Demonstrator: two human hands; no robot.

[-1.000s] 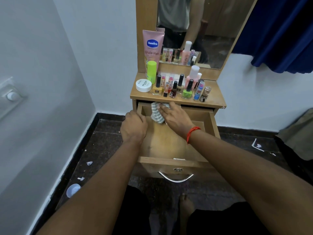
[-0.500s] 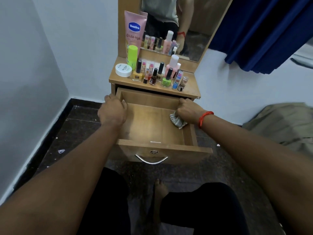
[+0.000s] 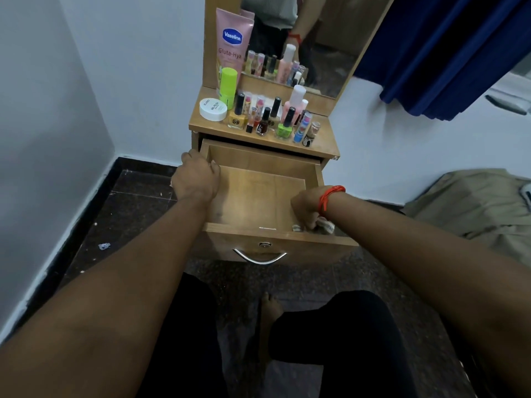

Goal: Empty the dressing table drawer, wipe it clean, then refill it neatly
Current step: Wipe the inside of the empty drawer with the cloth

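The wooden drawer (image 3: pixel 258 196) of the dressing table is pulled out and its bottom is bare. My left hand (image 3: pixel 196 178) grips the drawer's left wall near the back corner. My right hand (image 3: pixel 306 208), with a red thread at the wrist, holds a striped cloth (image 3: pixel 324 225) bunched in the drawer's front right corner. On the table top (image 3: pixel 321 140) stand a pink Vaseline tube (image 3: pixel 233 44), a green stick (image 3: pixel 228 84), a white jar (image 3: pixel 213 109), a pink bottle (image 3: pixel 296 103) and several nail polish bottles (image 3: pixel 265 119).
A mirror (image 3: pixel 316 38) rises behind the table top. A blue curtain (image 3: pixel 448 53) hangs at the upper right and an olive fabric heap (image 3: pixel 474 202) lies on the floor at right. White walls close in at left. My knees and foot are below the drawer's metal handle (image 3: pixel 259 257).
My right hand has carried the cloth from the drawer's back, along the right wall, to the front right corner. My left hand stays on the left wall.
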